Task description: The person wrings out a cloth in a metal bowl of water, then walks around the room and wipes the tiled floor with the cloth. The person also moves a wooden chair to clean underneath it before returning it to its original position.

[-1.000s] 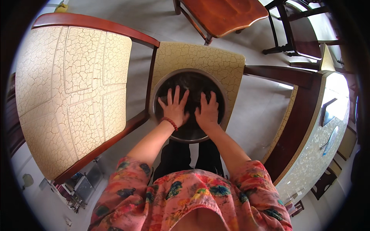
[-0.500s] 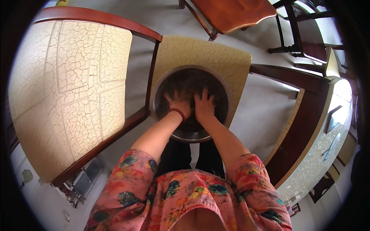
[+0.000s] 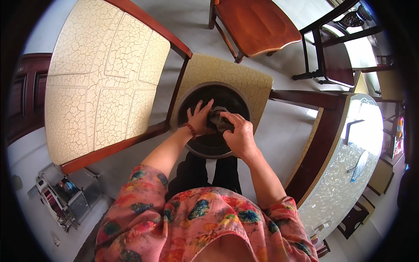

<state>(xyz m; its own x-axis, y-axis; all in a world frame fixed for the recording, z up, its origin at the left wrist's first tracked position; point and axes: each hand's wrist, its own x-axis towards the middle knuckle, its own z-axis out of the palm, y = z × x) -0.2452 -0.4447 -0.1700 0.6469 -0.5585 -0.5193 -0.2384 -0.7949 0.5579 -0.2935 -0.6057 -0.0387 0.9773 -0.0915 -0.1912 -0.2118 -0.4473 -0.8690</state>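
A round metal basin (image 3: 216, 153) with dark liquid in it rests on a cream, crackle-patterned surface (image 3: 222, 65) in front of me. A greyish-brown, crumpled wet cloth (image 3: 217, 118) is bunched up inside it. My right hand (image 3: 240, 133) is curled over the cloth's right side, gripping it with thumb and fingers. Beside the cloth's left side, my left hand (image 3: 200, 119) lies with fingers spread, a red bead bracelet (image 3: 190, 129) on its wrist. Part of the cloth is hidden by my right fingers.
A large cream crackle panel (image 3: 104, 83) framed in red wood stands at left. Beyond the basin is a brown wooden chair (image 3: 257, 28), with a dark chair (image 3: 329, 56) farther right. A glossy patterned tabletop (image 3: 345, 174) runs along the right, and metal equipment (image 3: 65, 196) stands lower left.
Both hands were spread open down in the basin. Now the right hand has come up to the right, clasping the cloth, which has come into sight; the left stays open. The view has shifted.
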